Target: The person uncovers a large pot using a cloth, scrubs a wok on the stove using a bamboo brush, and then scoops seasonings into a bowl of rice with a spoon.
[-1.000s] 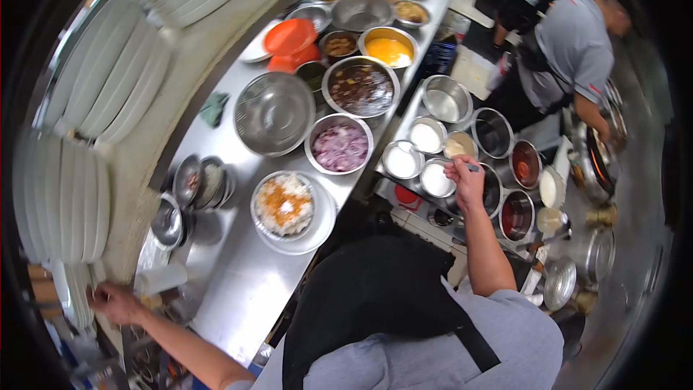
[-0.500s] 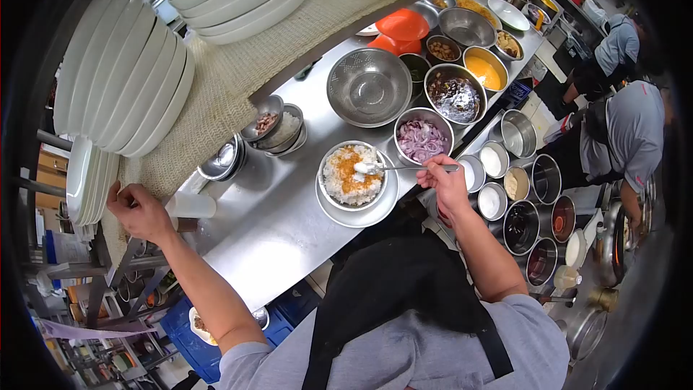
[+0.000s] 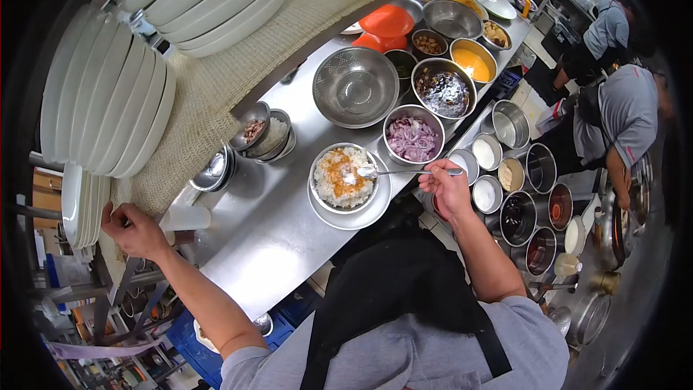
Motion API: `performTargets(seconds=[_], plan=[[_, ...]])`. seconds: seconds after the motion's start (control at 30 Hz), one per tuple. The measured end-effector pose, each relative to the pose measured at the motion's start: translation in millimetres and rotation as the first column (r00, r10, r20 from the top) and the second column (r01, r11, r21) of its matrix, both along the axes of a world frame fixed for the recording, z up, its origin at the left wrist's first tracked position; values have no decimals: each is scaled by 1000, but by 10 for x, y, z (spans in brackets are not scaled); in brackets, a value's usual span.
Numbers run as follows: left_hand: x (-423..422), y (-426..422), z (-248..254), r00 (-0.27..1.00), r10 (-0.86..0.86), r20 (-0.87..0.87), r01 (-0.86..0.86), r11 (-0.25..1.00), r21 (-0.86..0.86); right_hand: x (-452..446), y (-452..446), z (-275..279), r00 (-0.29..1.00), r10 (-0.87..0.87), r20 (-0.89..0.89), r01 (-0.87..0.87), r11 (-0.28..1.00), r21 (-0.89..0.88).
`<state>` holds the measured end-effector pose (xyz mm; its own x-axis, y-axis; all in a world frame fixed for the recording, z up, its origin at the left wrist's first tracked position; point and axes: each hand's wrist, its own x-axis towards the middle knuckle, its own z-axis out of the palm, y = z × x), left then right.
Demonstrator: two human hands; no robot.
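Observation:
My right hand [image 3: 446, 189] is closed in a pinch on the handle of a metal spoon [image 3: 404, 171]. The spoon's bowl is over a bowl of white rice [image 3: 333, 189] with orange-brown seasoning on top. A small heap of white powder [image 3: 351, 178] lies on the rice beside the spoon tip. Under the rice bowl is a white plate [image 3: 385, 198]. Far to the left, my left hand [image 3: 135, 231] rests by the shelf edge, its fingers loosely curled and nothing visible in them. Sliced red onions [image 3: 412, 139] fill a metal bowl just beyond the spoon.
Stacked white plates [image 3: 108, 101] stand on the cloth-covered shelf [image 3: 206, 94] at upper left. A perforated metal bowl [image 3: 355, 88], a bowl of dark sauce [image 3: 443, 91] and orange liquid [image 3: 473, 63] line the steel counter [image 3: 253, 260]. Several ingredient pots [image 3: 518, 218] stand right. Two co-workers [image 3: 613, 115] work beyond.
The spoon's white heap has mostly come off onto the rice. The spoon has drawn slightly toward the bowl's right side. My left hand keeps its place by the shelf.

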<state>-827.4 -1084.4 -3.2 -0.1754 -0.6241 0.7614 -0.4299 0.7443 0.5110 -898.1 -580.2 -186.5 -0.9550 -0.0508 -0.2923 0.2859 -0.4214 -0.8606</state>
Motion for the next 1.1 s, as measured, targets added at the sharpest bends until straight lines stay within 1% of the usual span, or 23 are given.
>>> performTargets(seconds=[0.03,0.17,0.23,0.27,0.33,0.37,0.43,0.47,0.53,0.57,0.6,0.67,0.7,0.77,0.8,0.87,0.9,0.93,0.97,1.0,1.07,1.1], plan=[[-10,10,9,1000,20,13,-20,1000,-6,-3,-1,2,1000,11,-6,-11,1000,26],[-21,92,67,999,47,18,-47,999,-7,-47,-110,55,999,37,-30,-36,999,31],[-10,65,49,999,39,27,-39,999,-8,-103,-171,-19,998,61,-10,-60,993,104],[4,42,41,999,43,23,-43,999,-9,-107,-185,-45,998,65,-13,-63,993,103],[25,-3,21,1000,6,27,-7,999,35,-122,-197,-72,998,61,2,-61,996,70],[41,-4,17,1000,9,26,-10,999,37,-124,-197,-63,998,64,1,-64,995,72],[51,11,4,999,-45,24,44,998,42,-111,-179,-45,998,65,-7,-64,998,22],[54,4,-4,998,-51,25,50,998,47,-108,-167,-44,998,58,-6,-58,998,26],[64,-68,-29,998,-38,46,39,999,-28,-106,-130,-39,998,56,-1,-56,998,-25],[75,-135,-54,998,-14,67,18,998,-62,-99,-99,-25,999,37,12,-36,998,-43],[74,-175,-76,999,-32,43,35,997,-76,-88,-62,1,1000,6,21,-5,998,-62],[62,-195,-70,995,60,82,-57,998,-37,-56,101,5,999,-42,7,43,994,-97],[50,-210,-82,996,69,61,-67,997,-40,-32,229,25,997,-78,11,79,993,-84],[36,-265,-98,988,129,83,-125,991,-56,3,453,96,986,-160,-37,154,978,-138],[33,-273,-113,991,105,88,-101,994,-48,27,600,130,975,-217,-58,207,968,-140],[12,-250,-103,984,162,73,-159,986,-46,102,919,233,938,-332,-98,316,937,-148],[11,-269,-113,987,144,77,-141,989,-42,148,1108,245,914,-385,-126,367,919,-147],[11,-304,-123,982,170,86,-168,985,-38,179,1280,259,883,-441,-159,418,895,-157],[8,-328,-126,976,198,94,-195,980,-35,210,1457,267,862,-470,-189,449,881,-147],[5,-340,-128,979,183,94,-181,983,-33,244,1615,271,839,-497,-220,478,867,-138],[-8,-322,-117,973,211,92,-207,977,-52,299,1853,198,786,-540,-300,576,816,40],[-13,-280,-107,971,220,96,-217,975,-46,330,1963,119,803,-474,-361,575,776,260]])
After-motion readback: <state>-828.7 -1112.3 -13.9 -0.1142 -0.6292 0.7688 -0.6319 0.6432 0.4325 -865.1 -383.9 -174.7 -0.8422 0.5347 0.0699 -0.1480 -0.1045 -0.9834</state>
